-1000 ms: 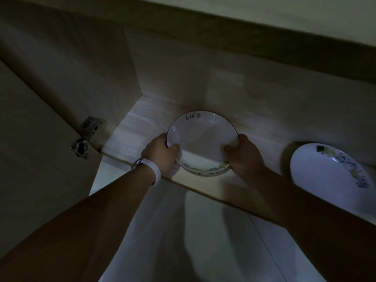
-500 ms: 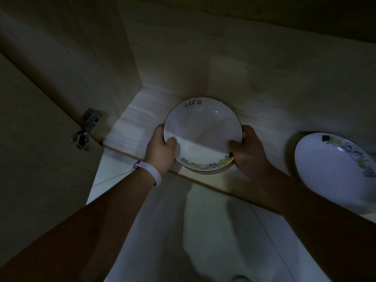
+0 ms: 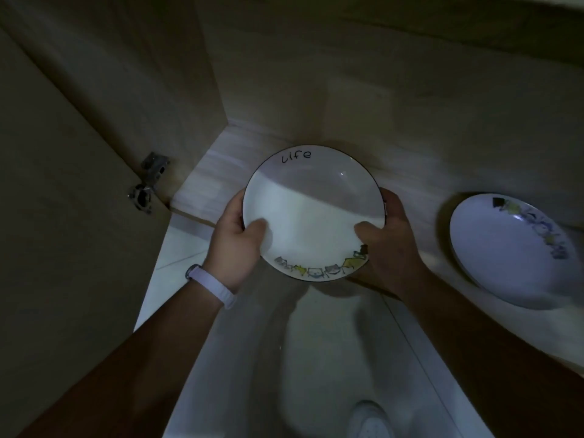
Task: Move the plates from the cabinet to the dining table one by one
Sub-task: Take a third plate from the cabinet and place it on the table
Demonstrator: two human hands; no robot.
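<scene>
A white plate [image 3: 311, 203] with a dark rim, the word "life" at its far edge and small cartoon figures along its near edge is held between both hands over the front edge of the cabinet shelf [image 3: 221, 172]. My left hand [image 3: 237, 240] grips its left rim, thumb on top. On the right rim my right hand [image 3: 384, 245] does the same. A second white plate [image 3: 499, 251] with coloured figures lies on the shelf to the right, partly over the edge.
The open cabinet door [image 3: 63, 248] stands at the left with its metal hinge [image 3: 148, 181]. Pale floor tiles [image 3: 240, 374] lie below, and a white shoe [image 3: 371, 420] shows at the bottom. The scene is dim.
Both hands have lifted the plate off the shelf and drawn it toward me, so it now overhangs the shelf's front edge.
</scene>
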